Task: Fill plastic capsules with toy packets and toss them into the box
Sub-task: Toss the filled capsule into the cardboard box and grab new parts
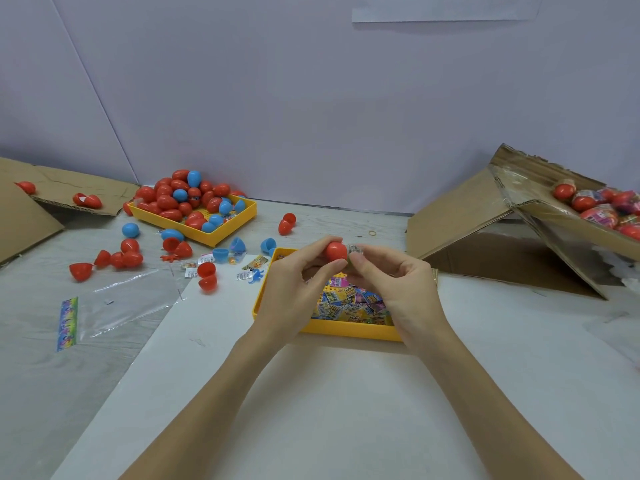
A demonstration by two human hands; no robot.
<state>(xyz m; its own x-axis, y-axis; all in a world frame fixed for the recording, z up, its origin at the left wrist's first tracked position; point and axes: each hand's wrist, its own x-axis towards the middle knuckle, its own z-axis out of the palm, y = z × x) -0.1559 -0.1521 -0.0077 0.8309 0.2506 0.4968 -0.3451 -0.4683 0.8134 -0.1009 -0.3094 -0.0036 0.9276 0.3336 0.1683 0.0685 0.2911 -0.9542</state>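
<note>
Red capsule (335, 251) is pinched by the left hand (298, 289); the right hand (391, 282) pinches what seems a packet (354, 251). Better to push it fully inside before closing.

- The scene is bright and evenly lit, with soft, diffuse light that seems to fall from above; no lamp shows.
- Shadows are faint and short: a soft one lies under the near edge of the yellow tray (346, 332), and a darker one fills the hollow under the tilted cardboard box (540, 216).
- The clear plastic bag (131, 299) carries pale streaks of glare.
- Wide-angle distortion bends the wall (311, 98) lines and the table (346, 410) edges, stretching the forearms towards the lower corners.
- The centre is fairly sharp; print on the toy packets (349, 303) is too small to read.
- Detail softens at the far right edge, where the box contents smear slightly.
</note>
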